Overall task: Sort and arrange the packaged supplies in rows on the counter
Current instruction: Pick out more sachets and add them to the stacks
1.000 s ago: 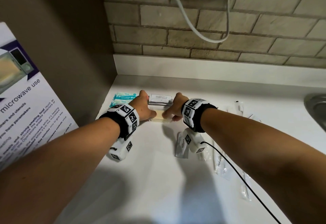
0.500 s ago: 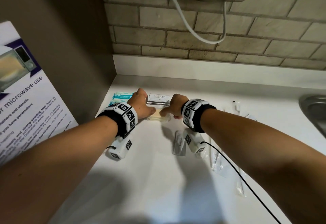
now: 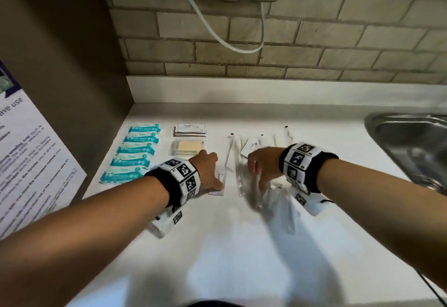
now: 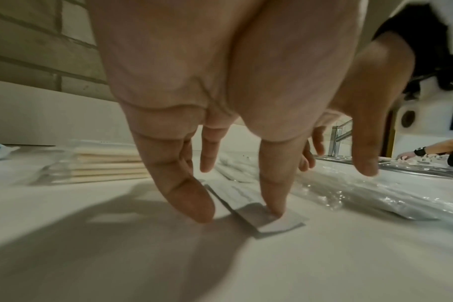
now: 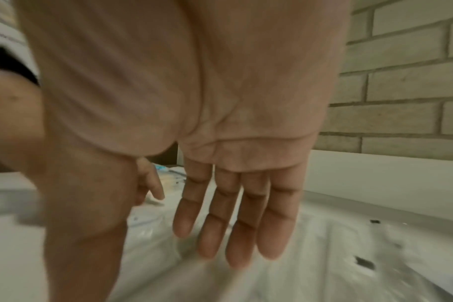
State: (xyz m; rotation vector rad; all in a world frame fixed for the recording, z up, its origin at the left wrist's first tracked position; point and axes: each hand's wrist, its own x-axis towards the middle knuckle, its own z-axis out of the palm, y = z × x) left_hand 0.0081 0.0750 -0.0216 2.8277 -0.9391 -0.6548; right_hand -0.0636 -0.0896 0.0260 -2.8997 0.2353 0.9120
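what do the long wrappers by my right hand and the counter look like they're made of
Long wrappers: thin clear plastic film, it seems; glossy, crinkled, catching highlights in the left wrist view. Counter: smooth matte white, seamless; laminate or solid surface, can't tell which.

Teal, cream and white supplies on a white table

Five teal-and-white packets [image 3: 135, 153] sit beside a pale cream stack in clear wrap [image 3: 187, 148] and white sachets [image 3: 191, 129]; wristbands [image 3: 182, 181] show black-and-white square codes, the wall [image 3: 314, 40] is beige brick with dark joints, the sink [image 3: 411, 142] is steel grey, and a white-and-purple poster [image 3: 26, 149] carries black print.
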